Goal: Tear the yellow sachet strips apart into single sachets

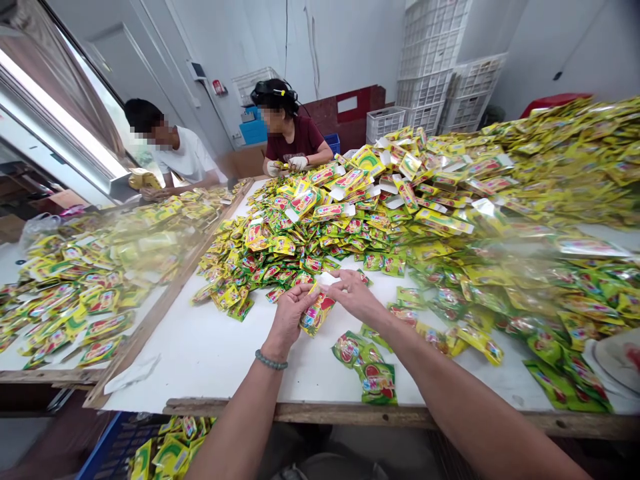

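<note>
Between my hands, above the white tabletop, is a small yellow printed box with its white end flap at the top. My left hand is closed on the box's left side, a beaded bracelet on that wrist. With its fingers pinched at the flap, my right hand grips the same box from the right. Several green candy packets lie on the table just below my right forearm. A large heap of yellow and green packets rises right behind my hands, with open yellow boxes on top.
A wooden strip divides the table, with another packet heap to its left. Below the front edge stands a blue crate of packets. Two people work across the table. White crates are stacked behind.
</note>
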Available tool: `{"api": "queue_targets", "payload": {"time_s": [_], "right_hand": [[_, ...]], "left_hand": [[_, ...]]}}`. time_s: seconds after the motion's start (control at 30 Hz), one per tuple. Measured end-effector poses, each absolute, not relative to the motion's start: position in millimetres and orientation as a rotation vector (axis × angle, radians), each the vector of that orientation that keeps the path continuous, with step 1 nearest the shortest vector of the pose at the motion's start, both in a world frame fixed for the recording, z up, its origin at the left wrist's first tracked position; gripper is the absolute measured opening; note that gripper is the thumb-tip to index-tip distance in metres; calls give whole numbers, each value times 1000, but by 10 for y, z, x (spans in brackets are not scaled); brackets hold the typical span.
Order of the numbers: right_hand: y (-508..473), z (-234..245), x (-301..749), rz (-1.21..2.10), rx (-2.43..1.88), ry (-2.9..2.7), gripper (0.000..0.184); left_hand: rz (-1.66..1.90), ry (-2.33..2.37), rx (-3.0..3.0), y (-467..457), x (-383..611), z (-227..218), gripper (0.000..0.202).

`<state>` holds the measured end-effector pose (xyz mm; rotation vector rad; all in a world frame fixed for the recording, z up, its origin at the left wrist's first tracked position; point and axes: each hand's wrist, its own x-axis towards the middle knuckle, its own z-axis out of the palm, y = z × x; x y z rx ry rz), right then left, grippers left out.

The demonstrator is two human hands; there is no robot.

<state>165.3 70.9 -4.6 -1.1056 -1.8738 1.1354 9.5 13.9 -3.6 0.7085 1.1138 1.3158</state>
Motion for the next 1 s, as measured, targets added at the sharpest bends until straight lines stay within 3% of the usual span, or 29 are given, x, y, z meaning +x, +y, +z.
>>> {"api": "queue_targets", "payload": {"time_s": [0.33, 0.5, 0.73, 1.0], "right_hand": [[728, -98, 1600, 1359, -850, -1617, 33], [723, -153, 1554, 1448, -778, -1589, 28], [727, -159, 1592, 1462, -780, -1622, 25], [669, -22, 1630, 1352, -841, -1693, 21]], "left_hand": [[1558, 1112, 781, 168, 120, -38, 51], [1415, 1123, 944, 126, 133, -64, 61], [1334, 1085, 914, 110, 78, -63, 49], [1351, 1124, 875, 112, 99, -45, 54]]}}
